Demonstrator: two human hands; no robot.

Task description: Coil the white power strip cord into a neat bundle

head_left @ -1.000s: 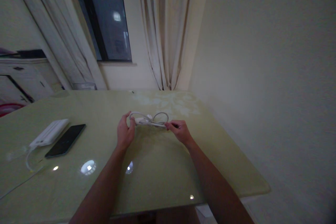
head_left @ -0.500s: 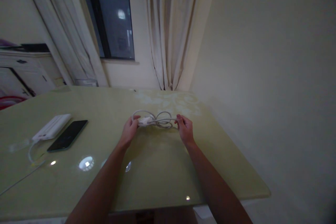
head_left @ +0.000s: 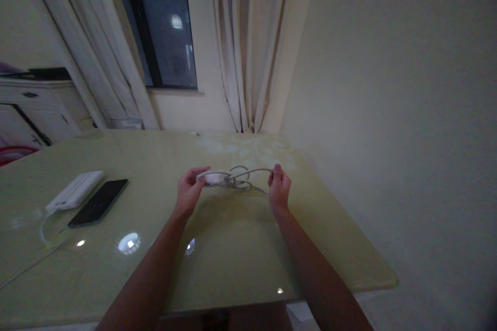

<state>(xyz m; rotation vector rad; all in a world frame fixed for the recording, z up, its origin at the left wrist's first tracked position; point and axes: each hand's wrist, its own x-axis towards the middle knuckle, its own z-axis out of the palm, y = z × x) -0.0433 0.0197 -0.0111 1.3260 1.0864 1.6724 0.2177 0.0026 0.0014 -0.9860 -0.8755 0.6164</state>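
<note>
Pale cable (head_left: 230,180), left fingers (head_left: 194,172) clasping, right (head_left: 277,171) seemingly closed

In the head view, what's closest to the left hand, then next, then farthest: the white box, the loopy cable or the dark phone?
1. Loopy cable: held in the left hand.
2. Dark phone: lying off to the left.
3. White box: farther left, beside the phone.

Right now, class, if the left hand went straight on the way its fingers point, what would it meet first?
The left hand would probably meet the white block just ahead, beside the cable; depth is unclear, so they may already touch.
</note>
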